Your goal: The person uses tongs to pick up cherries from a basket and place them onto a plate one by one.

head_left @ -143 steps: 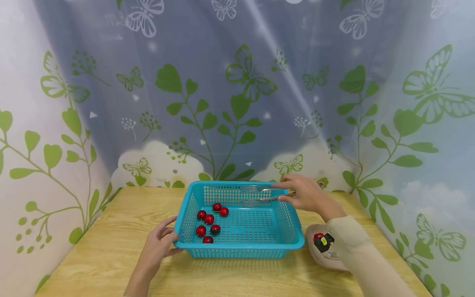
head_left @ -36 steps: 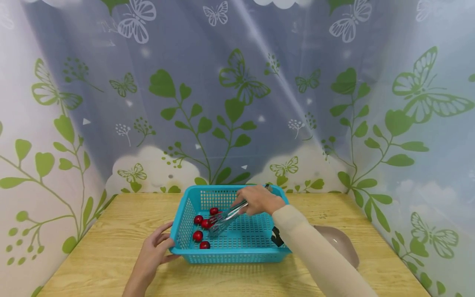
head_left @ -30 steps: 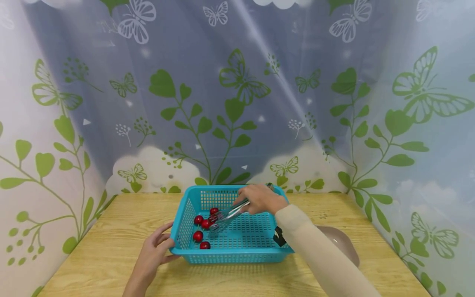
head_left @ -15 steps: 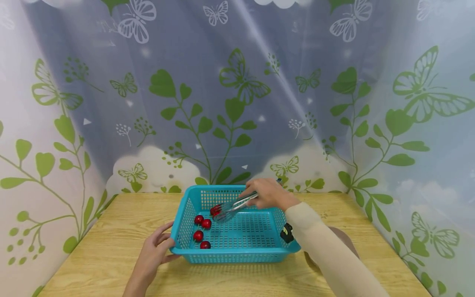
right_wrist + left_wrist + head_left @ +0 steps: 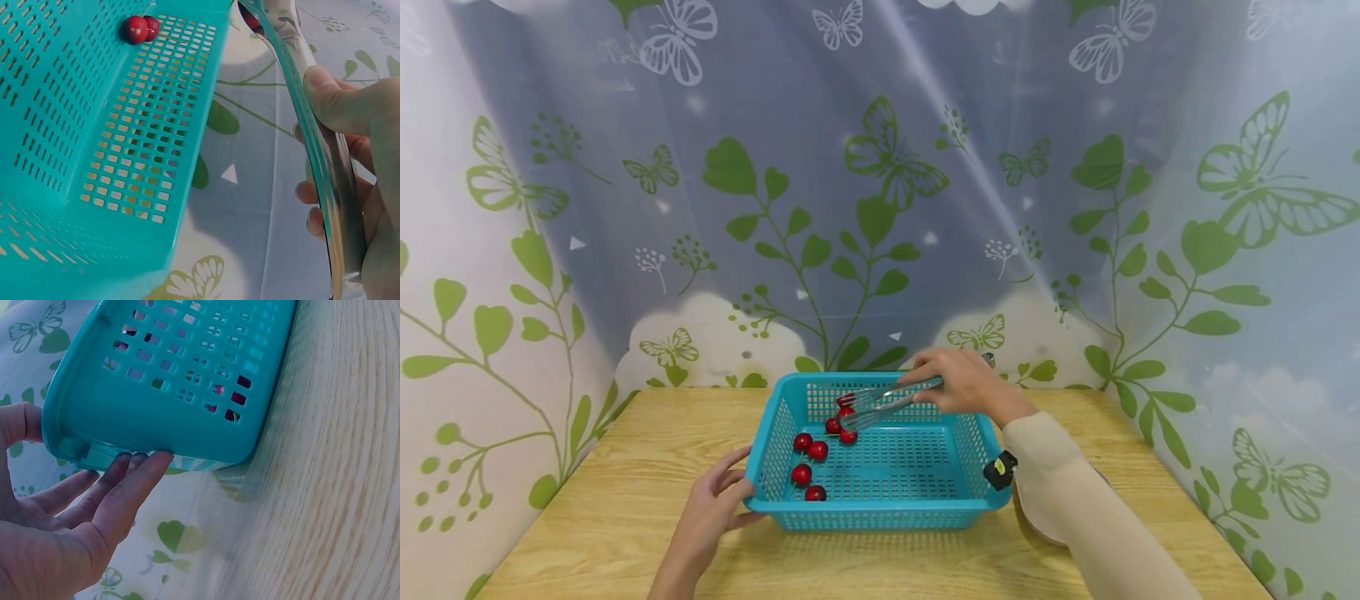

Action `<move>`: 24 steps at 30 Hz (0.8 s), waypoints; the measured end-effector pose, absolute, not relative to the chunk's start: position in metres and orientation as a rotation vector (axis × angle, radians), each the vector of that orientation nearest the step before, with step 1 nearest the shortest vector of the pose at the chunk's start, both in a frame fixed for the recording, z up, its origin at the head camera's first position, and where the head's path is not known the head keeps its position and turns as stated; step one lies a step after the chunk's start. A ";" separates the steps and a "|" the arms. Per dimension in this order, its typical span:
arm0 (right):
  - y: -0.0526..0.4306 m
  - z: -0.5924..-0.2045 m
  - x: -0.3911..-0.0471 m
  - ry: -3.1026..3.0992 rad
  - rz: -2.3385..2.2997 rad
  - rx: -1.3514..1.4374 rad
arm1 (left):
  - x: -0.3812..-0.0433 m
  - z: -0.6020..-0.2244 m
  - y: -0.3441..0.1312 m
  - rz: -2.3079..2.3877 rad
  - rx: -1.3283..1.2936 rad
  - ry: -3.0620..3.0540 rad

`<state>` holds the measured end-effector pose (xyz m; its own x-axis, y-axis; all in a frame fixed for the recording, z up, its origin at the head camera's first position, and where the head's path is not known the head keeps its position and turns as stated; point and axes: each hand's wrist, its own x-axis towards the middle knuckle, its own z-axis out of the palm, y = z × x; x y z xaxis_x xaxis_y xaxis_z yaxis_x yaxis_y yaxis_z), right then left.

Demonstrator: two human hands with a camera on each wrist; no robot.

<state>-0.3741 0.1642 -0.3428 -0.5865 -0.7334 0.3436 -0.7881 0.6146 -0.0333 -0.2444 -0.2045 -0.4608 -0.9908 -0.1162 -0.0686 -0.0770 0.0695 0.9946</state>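
Note:
In the head view my right hand (image 5: 962, 382) grips metal tongs (image 5: 887, 400) with slotted ends, above the back left of a blue plastic basket (image 5: 880, 505). A dark red cherry (image 5: 249, 17) shows between the ends of the tongs in the right wrist view. Below them, a pair of cherries (image 5: 848, 436) lies on the basket floor. Several more cherries (image 5: 801, 475) lie along the left side of the floor. At the basket's left end, my left hand (image 5: 75, 531) holds the rim, thumb on one side and fingertips against the outer wall.
The basket stands on a wooden table (image 5: 692, 433). To its right is a pale plate (image 5: 1036, 521), mostly hidden under the right sleeve (image 5: 1075, 492). A black wrist camera (image 5: 1000, 469) overlaps the basket's right rim. A patterned curtain (image 5: 820, 167) rises behind.
My right hand has moved up and right with the tongs, lifting a cherry off the group at the left. The left hand has kept its place on the basket.

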 end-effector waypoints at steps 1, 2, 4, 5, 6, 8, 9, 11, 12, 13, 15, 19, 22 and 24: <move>0.166 -0.342 -0.373 -2.541 0.262 1.232 | -0.244 -0.461 -0.205 -2.113 0.200 -2.278; 0.167 -0.342 -0.373 -2.539 0.265 1.231 | -0.244 -0.461 -0.205 -2.112 0.194 -2.281; 0.170 -0.341 -0.371 -2.539 0.266 1.225 | -0.245 -0.463 -0.205 -2.110 0.186 -2.288; 0.171 -0.340 -0.370 -2.538 0.267 1.223 | -0.246 -0.463 -0.205 -2.109 0.185 -2.289; 0.173 -0.340 -0.370 -2.537 0.266 1.223 | -0.246 -0.464 -0.206 -2.109 0.188 -2.289; 0.176 -0.340 -0.368 -2.528 0.269 1.219 | -0.247 -0.465 -0.206 -2.109 0.190 -2.291; 0.178 -0.339 -0.367 -2.524 0.269 1.216 | -0.247 -0.465 -0.206 -2.109 0.191 -2.292; 0.181 -0.339 -0.366 -2.518 0.268 1.203 | -0.247 -0.465 -0.207 -2.109 0.191 -2.292; 0.183 -0.339 -0.365 -2.519 0.265 1.192 | -0.247 -0.465 -0.206 -2.111 0.193 -2.290; 0.185 -0.339 -0.365 -2.521 0.262 1.181 | -0.247 -0.465 -0.206 -2.110 0.192 -2.291; 0.188 -0.339 -0.363 -2.523 0.251 1.168 | -0.246 -0.464 -0.206 -2.108 0.194 -2.291; 0.195 -0.338 -0.359 -2.512 0.249 1.167 | -0.246 -0.464 -0.206 -2.103 0.193 -2.294; 0.200 -0.337 -0.357 -2.491 0.272 1.177 | -0.247 -0.464 -0.205 -2.105 0.196 -2.293; 0.203 -0.336 -0.355 -2.471 0.281 1.177 | -0.246 -0.464 -0.205 -2.108 0.204 -2.291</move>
